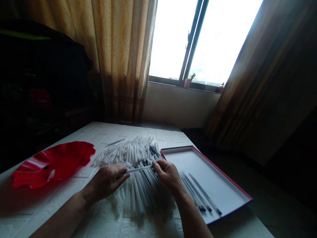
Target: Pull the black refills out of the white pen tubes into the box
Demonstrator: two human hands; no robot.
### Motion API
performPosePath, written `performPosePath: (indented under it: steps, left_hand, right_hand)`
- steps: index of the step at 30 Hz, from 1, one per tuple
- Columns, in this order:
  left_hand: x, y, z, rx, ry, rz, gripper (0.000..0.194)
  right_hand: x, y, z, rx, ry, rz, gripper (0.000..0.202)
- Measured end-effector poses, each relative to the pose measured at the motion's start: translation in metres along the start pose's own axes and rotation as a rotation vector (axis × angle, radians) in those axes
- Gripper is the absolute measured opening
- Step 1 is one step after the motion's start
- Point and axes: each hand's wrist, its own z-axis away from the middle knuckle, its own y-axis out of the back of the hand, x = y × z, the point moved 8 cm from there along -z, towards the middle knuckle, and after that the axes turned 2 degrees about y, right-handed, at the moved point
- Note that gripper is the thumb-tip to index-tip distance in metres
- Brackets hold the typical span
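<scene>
Thin, pale plastic tube (140,169) held over a heap of translucent white plastic tubes (135,195).
Left hand (108,181) and right hand (168,173), fingers nearly closed, pinch its opposite ends, probably to keep it steady.

Gold curtains (121,56) flanking a bright window (170,39), pink cup (187,83) on the sill (165,84), pale wall (170,105) beneath

Table (99,133) with bowl (70,158), tubes (135,148), tray (213,178)
</scene>
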Motion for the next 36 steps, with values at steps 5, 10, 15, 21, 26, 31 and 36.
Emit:
performPosePath:
  steps: [5,10,15,21,26,31,36]
  left_hand:
    - [-0.001,-0.001,0.001,0.001,0.005,-0.005,0.035]
    - [0.003,0.002,-0.001,0.002,0.0,-0.011,0.035]
    - [0.005,0.003,-0.003,0.008,-0.004,-0.011,0.036]
    - [0.003,0.002,-0.002,-0.002,-0.002,-0.003,0.036]
    - [-0.001,-0.001,-0.001,-0.004,0.01,0.007,0.034]
    - [-0.001,-0.002,0.0,0.0,0.011,0.011,0.033]
    - [0.0,0.0,-0.002,-0.011,0.006,0.002,0.032]
  right_hand:
    - [-0.003,-0.001,0.0,-0.017,0.011,0.027,0.032]
    - [-0.005,-0.002,0.0,-0.033,0.021,0.014,0.027]
    - [-0.003,-0.003,-0.001,-0.026,0.016,0.01,0.031]
    - [0.005,-0.001,-0.002,-0.015,-0.016,0.039,0.043]
    - [0.005,-0.001,-0.001,-0.027,-0.021,0.049,0.037]
    - [0.002,-0.002,-0.001,-0.039,-0.012,0.028,0.034]
    - [0.0,-0.004,-0.001,-0.045,0.004,-0.009,0.027]
